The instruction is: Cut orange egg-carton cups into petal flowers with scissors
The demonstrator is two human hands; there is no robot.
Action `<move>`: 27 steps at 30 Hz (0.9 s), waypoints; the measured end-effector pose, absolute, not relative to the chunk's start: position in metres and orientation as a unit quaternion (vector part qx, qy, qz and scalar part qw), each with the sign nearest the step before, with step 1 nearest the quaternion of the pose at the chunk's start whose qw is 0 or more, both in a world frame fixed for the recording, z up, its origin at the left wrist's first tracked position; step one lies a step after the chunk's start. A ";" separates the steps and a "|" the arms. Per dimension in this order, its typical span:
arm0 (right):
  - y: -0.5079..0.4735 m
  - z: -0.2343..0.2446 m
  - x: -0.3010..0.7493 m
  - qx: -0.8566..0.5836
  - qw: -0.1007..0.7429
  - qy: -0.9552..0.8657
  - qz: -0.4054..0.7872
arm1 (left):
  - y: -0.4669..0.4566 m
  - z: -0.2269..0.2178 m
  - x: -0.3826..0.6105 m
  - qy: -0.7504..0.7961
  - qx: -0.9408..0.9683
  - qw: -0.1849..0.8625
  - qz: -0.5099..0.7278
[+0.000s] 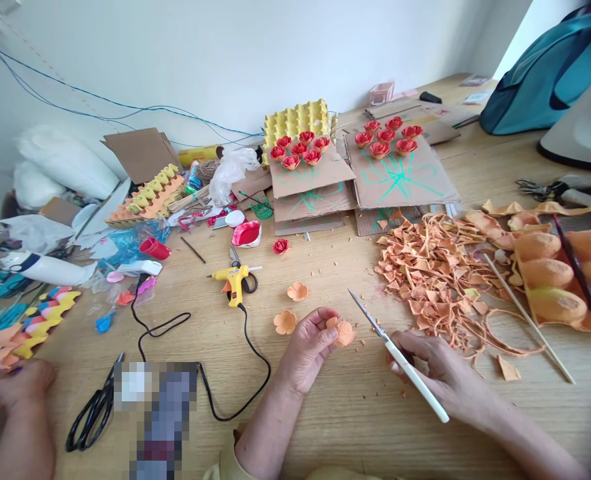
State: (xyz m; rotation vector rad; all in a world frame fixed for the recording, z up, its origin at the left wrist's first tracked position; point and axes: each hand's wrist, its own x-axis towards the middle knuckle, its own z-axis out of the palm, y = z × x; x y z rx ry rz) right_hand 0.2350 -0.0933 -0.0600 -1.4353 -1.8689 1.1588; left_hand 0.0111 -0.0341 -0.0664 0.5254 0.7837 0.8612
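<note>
My left hand pinches an orange egg-carton cup between thumb and fingers, its rim cut into petal shapes. White-handled scissors are in my right hand, the blades pointing up and left, apart from the cup. The fingers partly hide the grip. Two cut orange petal cups, one behind the other, lie just beyond my left hand. A red-painted paper flower sits farther back. To the right of my scissors is a heap of orange carton scraps.
A yellow glue gun with a black cord lies left of centre, near black-handled scissors. Red flowers stand on cardboard sheets at the back. An orange egg tray is at right. Another person's hand rests at far left.
</note>
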 end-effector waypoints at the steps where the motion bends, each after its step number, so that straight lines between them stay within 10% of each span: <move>1: -0.093 -0.060 0.235 -0.528 0.253 -0.685 0.433 | -0.034 -0.066 0.011 0.367 0.244 0.801 0.405; 27: -0.095 -0.058 0.232 -0.506 0.251 -0.686 0.458 | -0.034 -0.079 0.008 0.330 0.103 0.859 0.379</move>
